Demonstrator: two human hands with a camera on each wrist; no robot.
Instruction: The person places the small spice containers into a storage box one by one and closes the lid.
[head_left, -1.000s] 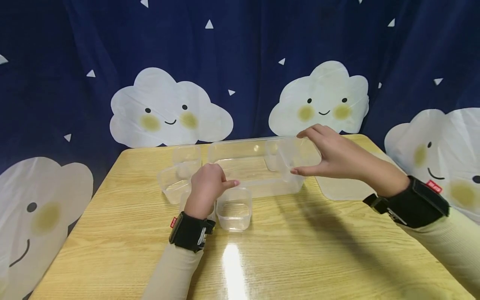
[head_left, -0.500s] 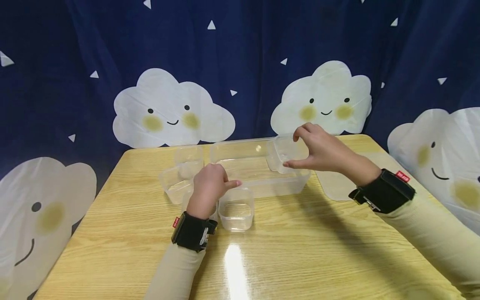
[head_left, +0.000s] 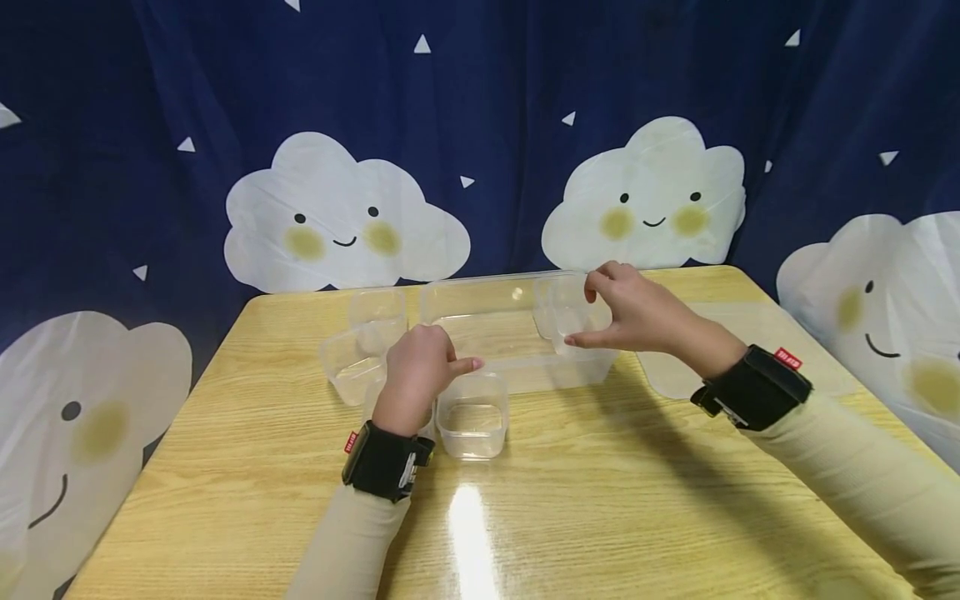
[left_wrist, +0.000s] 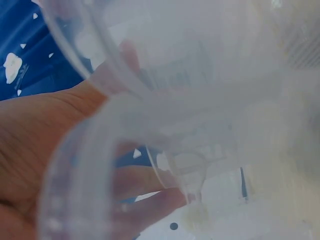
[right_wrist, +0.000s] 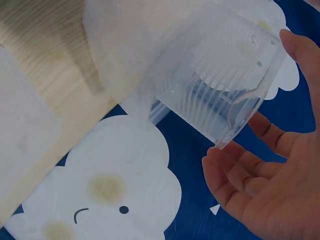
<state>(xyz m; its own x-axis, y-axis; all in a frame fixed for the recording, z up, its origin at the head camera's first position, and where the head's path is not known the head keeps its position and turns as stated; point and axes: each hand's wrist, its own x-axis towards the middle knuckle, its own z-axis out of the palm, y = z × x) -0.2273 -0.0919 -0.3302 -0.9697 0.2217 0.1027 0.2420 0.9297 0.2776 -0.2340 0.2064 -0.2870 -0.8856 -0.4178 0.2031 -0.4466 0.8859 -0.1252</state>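
- Your right hand (head_left: 637, 317) holds a small clear tub (head_left: 567, 312) at the right end of the large clear tray (head_left: 480, 321); the grip is a wide pinch, forefinger curled over the far rim and thumb on the near side.
- In the right wrist view the small clear tub (right_wrist: 220, 95) sits between thumb and fingertips (right_wrist: 295, 42), with the palm held away from it.
- Whether the tub's base rests on the tray floor, you cannot tell.
- Your left hand (head_left: 416, 375) is on the bench (head_left: 600, 483) at the tray's near left corner, fingers curled with the forefinger pointing right.
- The left wrist view shows clear plastic rims against that palm (left_wrist: 35, 135); the blur hides how firmly the grip closes on them.
- A small square tub (head_left: 471, 414) stands just beside your left hand, touching the tray's near wall.
- Two more clear tubs (head_left: 360, 346) sit left of the tray.
- A flat clear lid (head_left: 750, 350) lies on the bench to the right, under your right wrist.
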